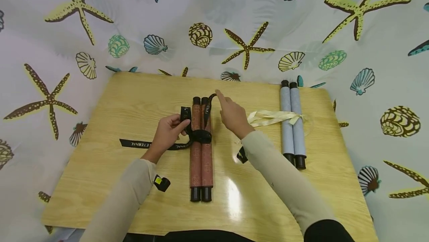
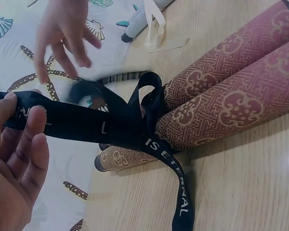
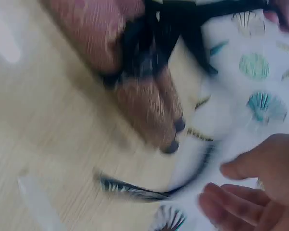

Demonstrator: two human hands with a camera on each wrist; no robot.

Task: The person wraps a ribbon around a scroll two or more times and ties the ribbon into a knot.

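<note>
Two red-brown patterned scrolls (image 1: 196, 167) with black end knobs lie side by side on the table, bound round the middle by a black ribbon (image 1: 202, 136) with white lettering. My left hand (image 1: 167, 132), just left of the scrolls, pinches a folded length of that ribbon (image 2: 72, 118) between thumb and fingers. One lettered tail hangs from the knot in the left wrist view and lies leftward in the head view. Past the scrolls' far right end, my right hand (image 1: 232, 117) has its fingers loosely extended. A blurred loose ribbon tail (image 3: 127, 187) curves close by its fingers in the right wrist view.
Two pale blue scrolls (image 1: 286, 119) with black knobs lie on the right of the wooden table (image 1: 140, 96), tied with a cream ribbon (image 1: 271, 117). A white cloth (image 1: 174, 11) printed with shells and starfish stands behind the table and surrounds its sides.
</note>
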